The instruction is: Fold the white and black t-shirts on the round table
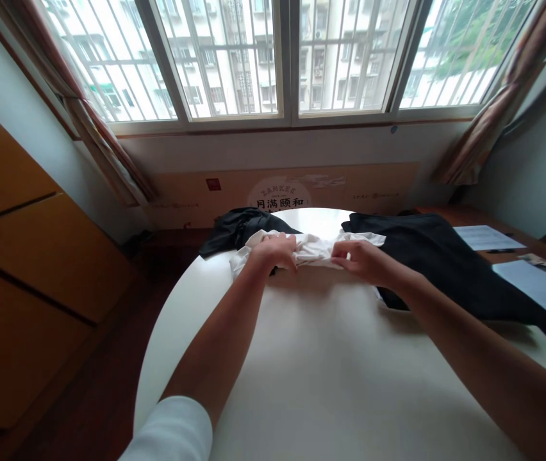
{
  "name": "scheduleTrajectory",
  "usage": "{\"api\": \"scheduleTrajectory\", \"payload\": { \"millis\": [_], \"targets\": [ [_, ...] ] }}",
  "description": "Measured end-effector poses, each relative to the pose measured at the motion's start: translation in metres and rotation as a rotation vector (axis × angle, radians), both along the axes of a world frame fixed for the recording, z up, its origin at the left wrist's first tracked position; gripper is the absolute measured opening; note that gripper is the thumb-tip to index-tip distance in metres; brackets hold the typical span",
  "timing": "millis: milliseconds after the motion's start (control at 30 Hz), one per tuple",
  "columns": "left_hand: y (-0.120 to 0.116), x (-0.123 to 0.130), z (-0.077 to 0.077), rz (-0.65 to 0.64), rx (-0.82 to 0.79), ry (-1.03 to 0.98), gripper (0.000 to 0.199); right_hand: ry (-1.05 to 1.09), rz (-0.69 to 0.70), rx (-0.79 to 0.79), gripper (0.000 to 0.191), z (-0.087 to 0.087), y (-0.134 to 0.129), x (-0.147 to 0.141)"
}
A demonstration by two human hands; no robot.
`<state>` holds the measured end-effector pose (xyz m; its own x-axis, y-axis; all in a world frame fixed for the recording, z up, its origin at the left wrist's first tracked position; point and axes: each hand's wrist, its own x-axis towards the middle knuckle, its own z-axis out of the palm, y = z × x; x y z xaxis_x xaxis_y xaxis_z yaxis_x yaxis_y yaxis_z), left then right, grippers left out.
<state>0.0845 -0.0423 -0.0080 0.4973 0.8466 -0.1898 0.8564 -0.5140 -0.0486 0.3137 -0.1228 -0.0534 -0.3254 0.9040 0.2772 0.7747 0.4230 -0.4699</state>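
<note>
The white cloth [315, 248] lies bunched near the far edge of the table [321, 371]. Your right hand [360, 257] pinches it; your left hand [275, 248] is on it, but I can't tell how tightly. You seem to be handling it two-handed; moving it calls for gentle fingers. Black cloth [410, 253] lies to the right.

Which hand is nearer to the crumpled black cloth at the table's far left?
Left. The left hand is at the white cloth, with the black cloth just beyond it and leftward; the right hand is farther right along the white cloth.
</note>
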Motion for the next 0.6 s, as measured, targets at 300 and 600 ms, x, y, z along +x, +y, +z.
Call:
{"api": "scheduleTrajectory", "payload": {
  "millis": [300, 600],
  "targets": [
    [0.005, -0.017, 0.034, -0.087, 0.133, -0.493, 0.025, 0.657, -0.232, 0.153, 0.032, 0.068, -0.022, 0.058],
    [-0.048, -0.006, 0.068, -0.256, -0.271, -0.593, 0.023, 0.508, -0.216, -0.027, 0.033, 0.079, -0.035, 0.075]
  ]
}}
